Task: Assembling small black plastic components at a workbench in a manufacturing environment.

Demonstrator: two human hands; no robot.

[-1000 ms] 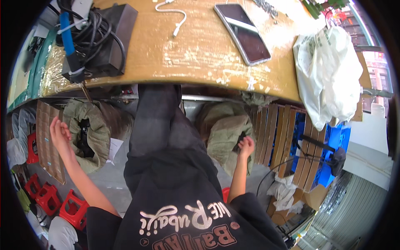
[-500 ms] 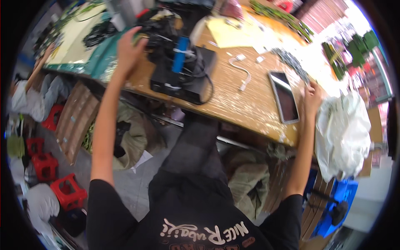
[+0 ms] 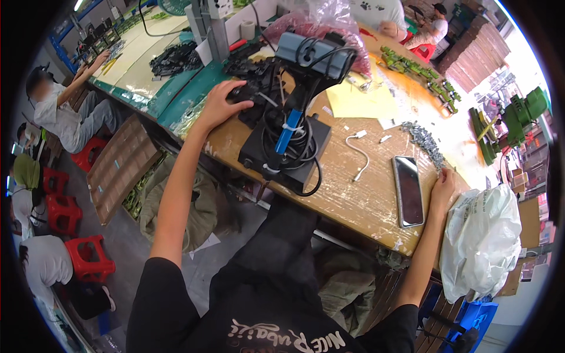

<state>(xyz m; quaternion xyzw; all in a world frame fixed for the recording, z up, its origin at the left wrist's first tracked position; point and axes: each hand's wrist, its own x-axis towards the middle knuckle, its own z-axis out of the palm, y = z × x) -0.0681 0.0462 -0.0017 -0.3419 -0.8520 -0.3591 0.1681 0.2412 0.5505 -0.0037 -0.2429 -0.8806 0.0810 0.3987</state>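
Left hand (image 3: 222, 106): thumb and fingers spread apart, at the near edge of a loose heap of black plastic parts (image 3: 254, 97).
Right hand (image 3: 442, 189): fingers curled, thumb and forefinger close together at the near end of a strewn line of small grey metal pieces (image 3: 422, 140); cannot tell whether one is pinched.
Between the hands: square black box (image 3: 321, 138) under coiled black cable and a blue-handled tool (image 3: 288, 132); short white cable (image 3: 366, 156), apart from the box.
Phone: dark-screened, silver-edged smartphone (image 3: 409, 197), flat, just left of the right hand.
Right edge: crumpled white plastic bag (image 3: 484, 238), beside the right forearm.
Far side of table: yellow paper sheet (image 3: 362, 101); row of green parts (image 3: 415, 76).
Floor, left: slatted brown panel (image 3: 123, 167), tilted; red plastic stool (image 3: 91, 265).
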